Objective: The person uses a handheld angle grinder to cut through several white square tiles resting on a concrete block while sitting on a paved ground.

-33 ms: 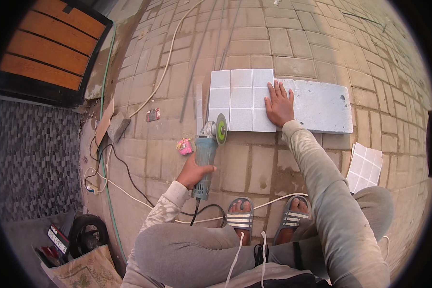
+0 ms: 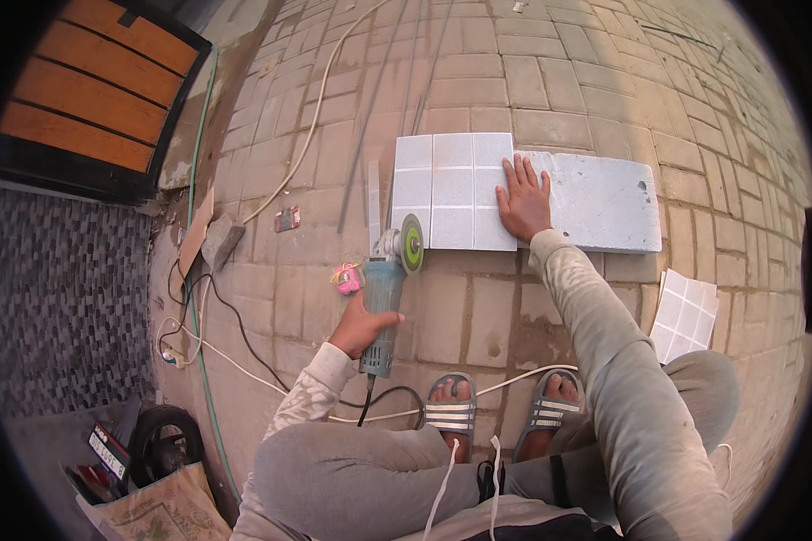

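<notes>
My left hand (image 2: 362,326) is wrapped round the blue-grey body of an angle grinder (image 2: 384,287). Its green-faced disc (image 2: 411,243) stands on edge at the near left corner of a white tile (image 2: 453,191) with a grid pattern; whether the two touch I cannot tell. Fingers stretched out, my right hand (image 2: 524,200) lies flat over the tile's right edge. Under that edge and further right extends a pale block (image 2: 602,200) with small pits. The grinder's black cord (image 2: 367,401) runs out of its rear end between my left knee and foot.
A pink tape measure (image 2: 345,279) lies just left of the grinder. Further left are a small red packet (image 2: 287,219), a grey stone (image 2: 222,240), cables and a green hose (image 2: 192,171). More gridded tiles (image 2: 686,316) rest by my right knee. Thin rods (image 2: 370,113) lie beyond on the paving.
The view has shifted very slightly. Both hands, the grinder and the tile keep their places relative to each other.
</notes>
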`<state>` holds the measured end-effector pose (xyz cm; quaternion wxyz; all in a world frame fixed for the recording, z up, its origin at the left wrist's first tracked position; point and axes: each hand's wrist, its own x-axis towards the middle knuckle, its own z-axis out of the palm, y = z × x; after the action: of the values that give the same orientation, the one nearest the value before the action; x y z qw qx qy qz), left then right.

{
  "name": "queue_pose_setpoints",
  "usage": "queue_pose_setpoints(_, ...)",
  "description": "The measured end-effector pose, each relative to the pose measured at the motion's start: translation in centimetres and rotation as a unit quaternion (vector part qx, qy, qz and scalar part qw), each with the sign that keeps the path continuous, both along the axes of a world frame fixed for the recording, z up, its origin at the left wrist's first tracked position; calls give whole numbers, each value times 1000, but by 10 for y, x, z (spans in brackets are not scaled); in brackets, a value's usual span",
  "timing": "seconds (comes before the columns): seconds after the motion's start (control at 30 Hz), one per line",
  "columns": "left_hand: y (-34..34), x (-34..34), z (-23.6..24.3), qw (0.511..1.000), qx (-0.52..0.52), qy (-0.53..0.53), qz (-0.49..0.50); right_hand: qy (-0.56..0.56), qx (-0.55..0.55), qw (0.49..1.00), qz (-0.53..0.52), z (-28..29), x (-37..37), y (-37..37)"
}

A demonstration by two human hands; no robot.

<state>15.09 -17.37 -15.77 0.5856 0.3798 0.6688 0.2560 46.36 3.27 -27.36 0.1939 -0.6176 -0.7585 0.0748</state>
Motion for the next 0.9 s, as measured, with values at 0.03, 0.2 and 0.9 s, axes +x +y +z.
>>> queue_pose_setpoints(0.03, 2, 1, 9, 1000, 6, -3, 16, 16, 3, 1000, -2, 0, 0, 0)
queue_pose_setpoints(0.2, 15, -14, 26, 997, 26, -37, 65, 25, 3, 1000, -3, 5, -2, -3)
queue_pose_setpoints(0.9, 114, 22, 51, 993, 62, -81, 56, 11, 19, 984, 178, 18, 54, 5)
